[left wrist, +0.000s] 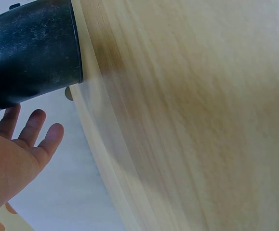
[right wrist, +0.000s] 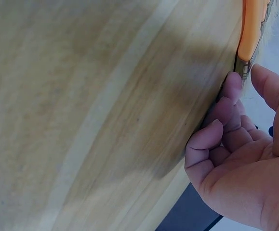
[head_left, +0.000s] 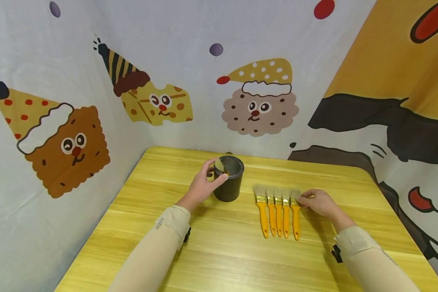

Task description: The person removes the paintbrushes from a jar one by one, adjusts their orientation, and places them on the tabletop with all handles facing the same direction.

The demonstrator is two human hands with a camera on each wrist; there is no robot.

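A dark round pot (head_left: 228, 190) stands toward the back of the table. At its rim my left hand (head_left: 203, 184) pinches a paintbrush (head_left: 219, 164) between thumb and fingers, bristles up, its lower part hidden inside the pot. Beneath the pot's side the other left fingers (left wrist: 32, 127) are spread in the left wrist view. To the right, several paintbrushes (head_left: 279, 215) with orange handles lie side by side, bristles pointing away. My right hand (head_left: 319, 201) has thumb and forefinger at the metal band of the rightmost paintbrush (head_left: 295, 213), one on each side in the right wrist view.
The yellow wood-grain table (head_left: 211, 251) ends at the back close to a cloth wall (head_left: 190, 44) printed with cartoon food. Its back edge runs just behind the pot.
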